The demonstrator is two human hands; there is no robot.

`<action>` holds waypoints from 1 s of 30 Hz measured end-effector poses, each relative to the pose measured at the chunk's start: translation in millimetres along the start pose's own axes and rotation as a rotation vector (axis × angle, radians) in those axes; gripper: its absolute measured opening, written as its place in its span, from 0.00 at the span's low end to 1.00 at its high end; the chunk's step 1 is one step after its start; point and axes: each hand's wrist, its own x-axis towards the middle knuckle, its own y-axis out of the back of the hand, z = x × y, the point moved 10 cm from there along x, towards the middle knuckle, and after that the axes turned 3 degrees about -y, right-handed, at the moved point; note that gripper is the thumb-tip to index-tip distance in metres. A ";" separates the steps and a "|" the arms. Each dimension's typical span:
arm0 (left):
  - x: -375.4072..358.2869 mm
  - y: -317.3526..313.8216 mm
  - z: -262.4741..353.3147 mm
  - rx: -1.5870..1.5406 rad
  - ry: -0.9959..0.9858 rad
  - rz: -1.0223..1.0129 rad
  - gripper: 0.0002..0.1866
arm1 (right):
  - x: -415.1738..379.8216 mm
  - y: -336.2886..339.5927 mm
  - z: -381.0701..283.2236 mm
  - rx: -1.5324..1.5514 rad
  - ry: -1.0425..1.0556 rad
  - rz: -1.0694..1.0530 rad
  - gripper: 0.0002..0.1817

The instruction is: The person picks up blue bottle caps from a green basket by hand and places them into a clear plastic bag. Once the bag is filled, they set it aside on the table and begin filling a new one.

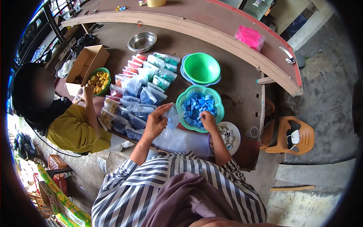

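Observation:
My left hand [155, 123] holds a clear plastic bag [174, 118] near its mouth, with the index finger pointing along the edge. The bag hangs just left of a light green scalloped basket [218, 99] heaped with blue bottle caps [196, 106]. Over the basket's lower right side, my right hand [208, 120] is closed, with a blue cap at its fingertips. Rows of filled bags [145, 94] with blue, red, green and yellow contents lie to the left. A stack of clear plastic bags [185, 143] rests along the table edge before me.
A bright green basin [202, 68] and a steel bowl [142, 41] stand farther back. White caps fill a plate [235, 138] at right, beside a clear cup [252, 131]. At left, a co-worker [75, 121] reaches toward a basket of yellow caps [100, 81] near a cardboard box [85, 62].

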 end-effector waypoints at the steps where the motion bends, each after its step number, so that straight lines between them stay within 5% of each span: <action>1: 0.8 -0.9 -0.7 -0.001 0.004 -0.007 0.33 | 0.6 5.0 2.0 -0.033 -0.008 -0.005 0.06; 8: 9.8 2.0 0.8 0.041 0.013 0.006 0.33 | 26.2 10.1 -0.9 -0.002 -0.123 -0.043 0.09; 14: 12.0 8.5 14.0 0.110 -0.023 0.019 0.33 | 69.5 -20.9 -35.7 -0.160 0.233 0.103 0.09; 20: 3.9 12.2 49.5 -0.104 -0.160 0.056 0.30 | 79.3 -40.9 -42.0 -0.330 0.177 0.087 0.17; 24: 0.6 32.5 4.6 -0.135 -0.053 0.155 0.30 | 68.7 -4.8 -32.5 0.058 0.175 0.196 0.14; 28: -1.0 42.1 -17.8 -0.210 0.071 0.228 0.29 | 45.9 10.1 12.8 0.378 -0.200 0.136 0.12; 30: 6.9 34.6 -5.7 -0.097 0.011 0.145 0.33 | 37.3 10.7 29.4 0.421 -0.206 0.158 0.13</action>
